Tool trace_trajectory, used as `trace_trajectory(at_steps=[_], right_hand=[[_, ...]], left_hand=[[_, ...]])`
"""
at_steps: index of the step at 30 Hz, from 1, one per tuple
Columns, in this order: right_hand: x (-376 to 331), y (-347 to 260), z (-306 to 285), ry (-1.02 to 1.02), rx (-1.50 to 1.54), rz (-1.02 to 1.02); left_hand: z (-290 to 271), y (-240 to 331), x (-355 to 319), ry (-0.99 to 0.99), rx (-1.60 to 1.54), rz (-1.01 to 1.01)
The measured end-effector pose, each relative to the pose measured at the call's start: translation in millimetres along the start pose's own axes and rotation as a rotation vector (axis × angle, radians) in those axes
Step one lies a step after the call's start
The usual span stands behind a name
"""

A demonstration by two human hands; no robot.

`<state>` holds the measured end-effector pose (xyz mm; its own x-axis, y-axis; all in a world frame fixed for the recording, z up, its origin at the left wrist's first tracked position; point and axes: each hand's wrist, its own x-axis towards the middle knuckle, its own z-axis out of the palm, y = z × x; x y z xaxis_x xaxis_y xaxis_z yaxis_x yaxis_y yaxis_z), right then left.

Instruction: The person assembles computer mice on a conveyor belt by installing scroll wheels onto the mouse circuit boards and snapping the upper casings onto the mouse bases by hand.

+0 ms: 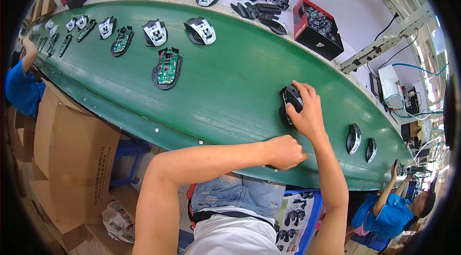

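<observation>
My right hand [309,110] rests on a black computer mouse [284,111] on the green belt, thumb on its near side and fingers over its far end. Closer to me, at the belt's front edge, my left hand [286,152] is closed with its fingers curled under; anything inside it is hidden. Left of the hands lies a mouse base with a green circuit board [167,67]. Beyond it sit white-and-black mouse top shells [201,30]. To the right, two assembled mice [354,138] lie on the belt.
Along the back ledge stand a red-and-black box [317,29] of small dark parts and a pile of shells [259,8]. Cardboard boxes [77,154] stand left below the belt. A blue crate [307,221] holds mouse parts by my lap. Co-workers in blue [389,216] sit at both ends.
</observation>
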<state>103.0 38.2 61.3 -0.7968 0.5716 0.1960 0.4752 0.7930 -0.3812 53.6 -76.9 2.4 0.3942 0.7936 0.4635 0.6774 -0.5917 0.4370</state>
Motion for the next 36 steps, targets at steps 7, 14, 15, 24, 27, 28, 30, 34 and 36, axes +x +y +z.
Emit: trace_trajectory(at_steps=[7,14,15,24,27,28,30,34,36], right_hand=[[-11,-7,20,0.084,-0.107,0.081],[-18,-8,14,0.051,-0.138,0.076],[-17,-4,17,0.038,-0.144,0.090],[5,31,34,0.162,-0.025,-0.034],[8,92,40,0.089,-0.066,0.032],[4,99,33,0.082,-0.006,0.064],[-5,134,31,0.121,-0.113,0.022],[1,139,46,0.071,-0.139,-0.057],[3,131,44,0.096,-0.112,-0.098]], left_hand=[[-3,4,-1,-0.049,0.009,-0.026],[9,-2,0,0.108,0.027,0.059],[7,-2,1,0.080,0.024,0.047],[24,-11,4,0.017,0.004,-0.057],[64,-19,43,0.076,0.000,-0.039],[79,-24,54,0.131,0.013,-0.023],[102,-26,75,0.126,0.040,0.009],[127,-44,73,0.108,0.081,-0.044],[124,-42,73,0.106,0.082,-0.059]])
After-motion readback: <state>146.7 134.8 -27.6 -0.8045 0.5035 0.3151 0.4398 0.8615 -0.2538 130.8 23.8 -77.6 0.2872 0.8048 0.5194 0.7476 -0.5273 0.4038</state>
